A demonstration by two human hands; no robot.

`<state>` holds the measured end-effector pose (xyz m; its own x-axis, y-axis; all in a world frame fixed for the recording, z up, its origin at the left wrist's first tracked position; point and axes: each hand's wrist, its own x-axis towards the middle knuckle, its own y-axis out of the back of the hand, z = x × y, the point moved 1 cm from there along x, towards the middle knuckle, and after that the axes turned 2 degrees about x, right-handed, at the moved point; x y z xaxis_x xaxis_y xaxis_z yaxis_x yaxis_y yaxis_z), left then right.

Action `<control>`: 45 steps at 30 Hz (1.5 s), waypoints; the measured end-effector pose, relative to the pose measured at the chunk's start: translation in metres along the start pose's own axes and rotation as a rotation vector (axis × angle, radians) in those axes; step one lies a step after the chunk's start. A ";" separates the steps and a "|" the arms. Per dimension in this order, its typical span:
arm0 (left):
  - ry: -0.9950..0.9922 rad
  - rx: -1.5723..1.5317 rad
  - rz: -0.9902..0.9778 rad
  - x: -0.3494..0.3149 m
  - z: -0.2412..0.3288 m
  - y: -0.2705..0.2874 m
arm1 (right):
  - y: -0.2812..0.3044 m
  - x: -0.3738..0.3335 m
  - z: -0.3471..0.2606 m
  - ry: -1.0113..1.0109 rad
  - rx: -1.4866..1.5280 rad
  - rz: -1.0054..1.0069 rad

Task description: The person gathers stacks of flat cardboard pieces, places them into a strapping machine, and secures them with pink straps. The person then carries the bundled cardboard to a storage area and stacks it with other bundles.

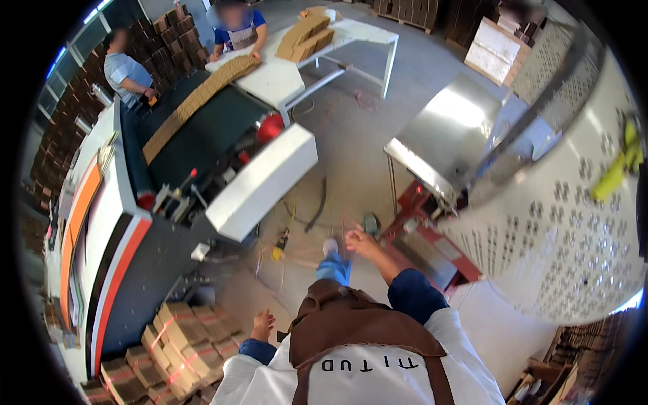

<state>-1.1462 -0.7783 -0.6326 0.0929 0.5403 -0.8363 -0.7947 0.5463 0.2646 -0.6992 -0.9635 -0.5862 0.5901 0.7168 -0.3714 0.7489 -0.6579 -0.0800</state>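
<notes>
My right hand (363, 244) is stretched out over the floor, its fingers loosely apart and nothing in them. It is nearest to a red machine base (418, 233) and a small dark foot pedal (371, 223) on the floor. My left hand (263, 325) hangs lower, fingers partly spread and holding nothing, near bundles of flat cardboard (185, 344). One of my feet (330, 247) points forward between the machines. Ahead and to the left, a dark conveyor belt (202, 135) carries a long row of overlapping brown cardboard pieces (196, 101).
A white box-shaped housing (263, 182) juts from the conveyor machine. Cables and a yellow plug (279, 246) lie across the floor. On the right stand a metal table (449, 125) and a white perforated panel (540, 250). Two people work beyond, near a white table (358, 34).
</notes>
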 end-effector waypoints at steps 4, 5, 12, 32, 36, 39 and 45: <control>-0.242 0.042 -0.044 0.091 0.137 -0.010 | 0.009 0.114 -0.070 -0.020 -0.171 -0.035; -0.298 -0.034 -0.085 0.087 0.181 -0.063 | 0.043 0.119 -0.084 -0.082 -0.279 0.004; -0.510 -0.151 -0.319 0.037 0.434 -0.177 | 0.152 0.256 -0.130 -0.280 -0.011 0.144; -0.645 -0.366 -0.121 0.110 0.874 -0.400 | 0.449 0.797 -0.454 0.049 -0.151 0.243; -0.638 -0.386 -0.038 0.143 0.924 -0.405 | 0.363 0.884 -0.545 0.046 -0.252 0.107; -0.656 -0.414 0.005 0.174 0.965 -0.417 | 0.339 0.952 -0.588 0.123 -0.332 0.110; -0.832 -0.511 -0.043 0.247 1.048 -0.448 | 0.322 1.077 -0.647 0.041 -0.144 0.088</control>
<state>-0.1388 -0.2191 -0.4542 0.3653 0.9127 -0.1828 -0.9269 0.3385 -0.1622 0.3730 -0.2541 -0.4133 0.6650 0.6687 -0.3327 0.7275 -0.6807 0.0861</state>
